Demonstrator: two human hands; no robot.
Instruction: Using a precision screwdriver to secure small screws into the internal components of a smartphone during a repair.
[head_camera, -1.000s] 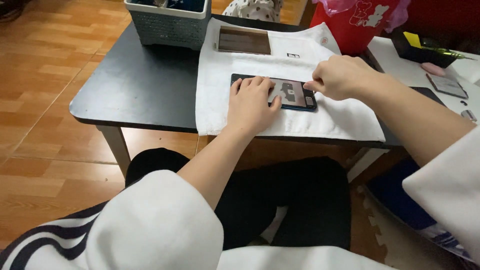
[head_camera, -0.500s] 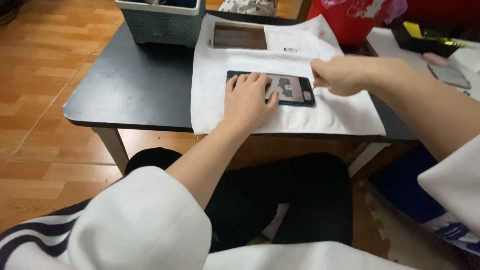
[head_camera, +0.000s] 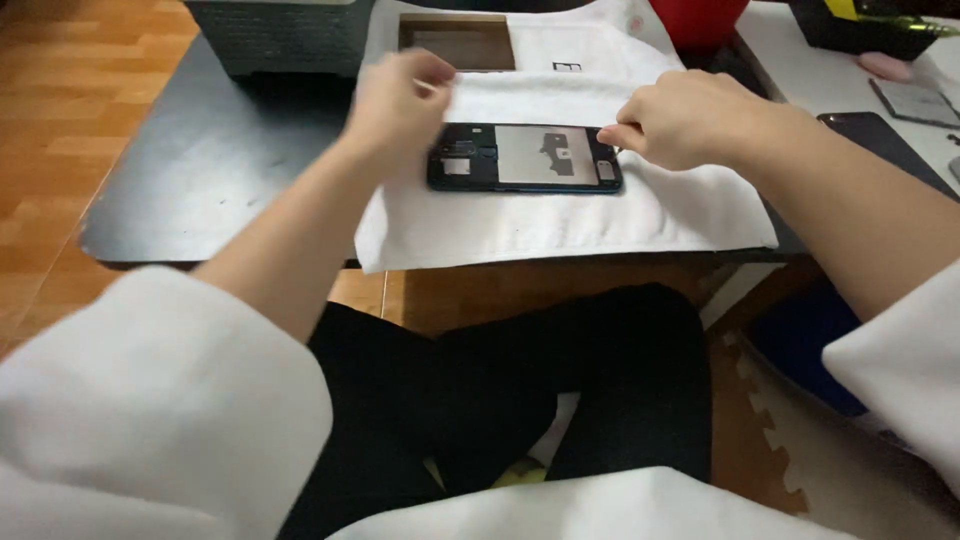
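An opened phone (head_camera: 524, 157) lies flat on a white cloth (head_camera: 560, 215) spread over the dark table (head_camera: 190, 170) in front of me. Its back cover is off, so I look down on a dark frame with a pale metal plate in the middle and small parts at each end. Its long axis runs left to right across my view, parallel to the near edge of the table, one short end toward my left hand and the other toward my right.

My left hand (head_camera: 398, 100) is lifted just above the cloth, beyond the phone's left end, blurred, fingers curled loosely inward. I cannot tell whether it pinches anything; it is not touching the phone.

My right hand (head_camera: 690, 120) rests at the phone's right end, fingers curled into a loose fist with the fingertips (head_camera: 612, 136) pressed against the upper right corner of the frame.

Farther back on the cloth sits a flat white box with a brown rectangular window (head_camera: 458, 42). A grey basket (head_camera: 285, 35) stands at the back left of the table, a red container (head_camera: 697, 18) at the back right. Another dark phone (head_camera: 885, 145) lies on a white surface to my right.
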